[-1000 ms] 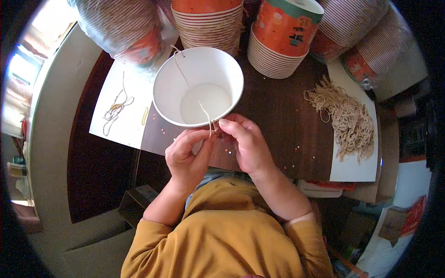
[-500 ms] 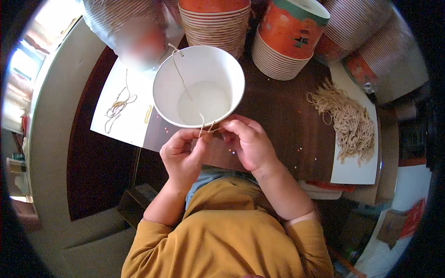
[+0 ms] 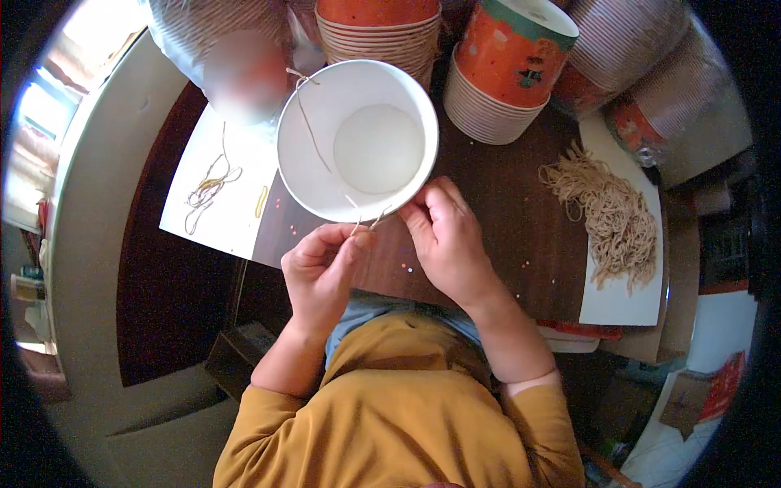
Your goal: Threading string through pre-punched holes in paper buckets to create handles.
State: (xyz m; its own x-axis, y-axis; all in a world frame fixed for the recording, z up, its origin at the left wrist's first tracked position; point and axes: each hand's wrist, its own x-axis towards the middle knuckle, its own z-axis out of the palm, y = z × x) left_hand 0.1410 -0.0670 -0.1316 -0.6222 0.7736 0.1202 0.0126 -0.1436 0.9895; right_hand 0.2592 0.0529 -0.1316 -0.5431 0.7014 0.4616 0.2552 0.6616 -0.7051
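Note:
A large white paper bucket (image 3: 358, 91) tilts toward me, its open mouth and white inside showing. A beige string (image 3: 311, 130) is tied through a hole at its far left rim and hangs down the inner wall. At the near rim the string's other end passes through the wall, with a short tip poking up inside. My left hand (image 3: 319, 268) pinches the string there between thumb and fingertips, just outside the rim. My right hand (image 3: 447, 236) grips the bucket's near right edge, with the fingers curled outside and partly hidden.
Stacked orange paper buckets (image 3: 504, 61) and plastic-wrapped stacks (image 3: 630, 49) line the table's far side. To the right, a heap of beige strings (image 3: 614, 215) lies on white paper. On the left, white paper (image 3: 175, 203) holds a loose tangle of string (image 3: 207, 191). Tiny paper dots dot the brown table (image 3: 504, 220).
My right hand has left the string and moved up and right to the bucket's edge. The bucket has shifted slightly away and to the right. My left hand keeps pinching the string.

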